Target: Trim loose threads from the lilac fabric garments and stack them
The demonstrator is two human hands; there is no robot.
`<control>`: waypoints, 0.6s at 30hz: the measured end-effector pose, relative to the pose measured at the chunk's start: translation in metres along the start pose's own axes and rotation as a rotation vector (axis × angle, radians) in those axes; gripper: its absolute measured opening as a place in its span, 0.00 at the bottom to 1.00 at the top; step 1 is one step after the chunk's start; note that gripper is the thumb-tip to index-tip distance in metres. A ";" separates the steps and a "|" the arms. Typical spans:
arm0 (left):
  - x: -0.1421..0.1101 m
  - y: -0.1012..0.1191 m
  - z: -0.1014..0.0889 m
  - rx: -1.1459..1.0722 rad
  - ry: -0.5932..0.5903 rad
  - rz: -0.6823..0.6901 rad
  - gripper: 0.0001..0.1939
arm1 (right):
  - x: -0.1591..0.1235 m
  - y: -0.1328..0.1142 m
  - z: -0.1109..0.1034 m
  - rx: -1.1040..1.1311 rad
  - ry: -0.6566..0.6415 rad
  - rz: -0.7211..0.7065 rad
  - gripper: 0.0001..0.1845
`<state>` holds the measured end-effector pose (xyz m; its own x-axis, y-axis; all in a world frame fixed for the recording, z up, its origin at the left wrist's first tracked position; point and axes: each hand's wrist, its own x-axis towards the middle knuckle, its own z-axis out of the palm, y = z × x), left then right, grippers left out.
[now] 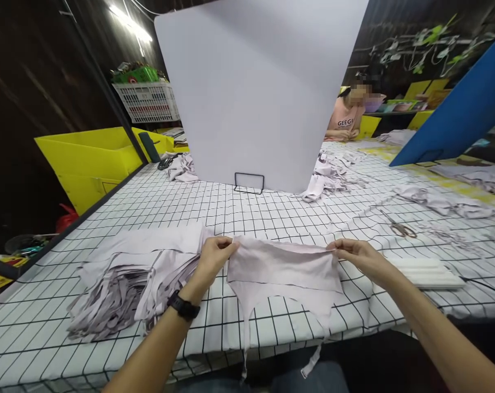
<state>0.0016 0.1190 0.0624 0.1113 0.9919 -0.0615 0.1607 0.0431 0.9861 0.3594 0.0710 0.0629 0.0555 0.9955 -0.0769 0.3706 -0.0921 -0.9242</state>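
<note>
A pale lilac strappy top (pixel 286 267) is stretched between my two hands above the table's front part. My left hand (pixel 216 254) pinches its upper left corner. At the upper right corner, the fingers of my right hand (pixel 353 252) are closed on the fabric. Two thin straps hang from the top toward me and over the table edge; the right one has a small fastener at its end. Beside my left forearm, which wears a black watch, lies a thick stack of similar lilac garments (pixel 149 267) with bunched straps.
A large white board (pixel 255 98) stands in a wire holder across the checked tablecloth (pixel 157 202). Scissors (pixel 400 226) and a white power strip (pixel 425 273) lie at right. A blue board (pixel 455 109), yellow bins (pixel 87 158) and fabric heaps (pixel 333 172) surround the table. Another person (pixel 347 117) sits opposite.
</note>
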 end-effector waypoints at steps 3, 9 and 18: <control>-0.001 0.002 -0.001 0.000 0.023 0.006 0.15 | -0.002 0.000 0.004 0.039 0.027 0.008 0.24; -0.008 0.013 -0.004 0.124 0.114 0.069 0.10 | -0.013 -0.013 0.003 0.141 0.168 0.015 0.27; -0.075 0.068 -0.020 0.247 0.108 0.316 0.10 | -0.092 -0.046 -0.017 0.023 0.397 -0.057 0.25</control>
<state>-0.0154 0.0495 0.1371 0.0918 0.9592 0.2675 0.3666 -0.2823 0.8865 0.3525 -0.0166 0.1189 0.3915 0.9122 0.1209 0.3632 -0.0325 -0.9312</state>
